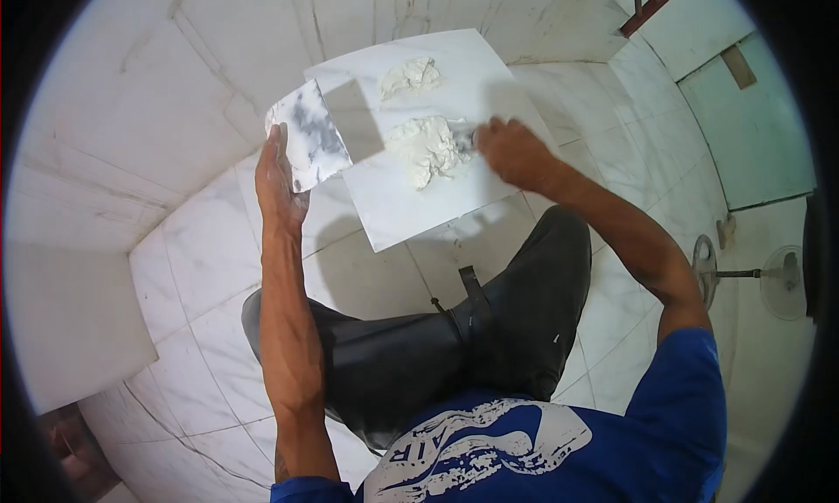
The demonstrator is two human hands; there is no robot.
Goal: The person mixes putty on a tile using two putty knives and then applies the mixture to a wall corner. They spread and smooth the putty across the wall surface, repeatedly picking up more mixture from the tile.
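Head view: the left hand [281, 184] grips a small grey-veined tile piece [310, 140] by its lower edge, held tilted at the corner of a white slab [393, 215] on the floor [201, 267]. The right hand [514, 152] is closed on what looks like a small blade [463, 138], pressed into the nearer paste heap [428, 149], which is churned up. The farther heap [409, 76] looks untouched, and the tile piece's visible face is bare of paste.

Glossy marble tile [308, 145], lumpy white putty [430, 149]
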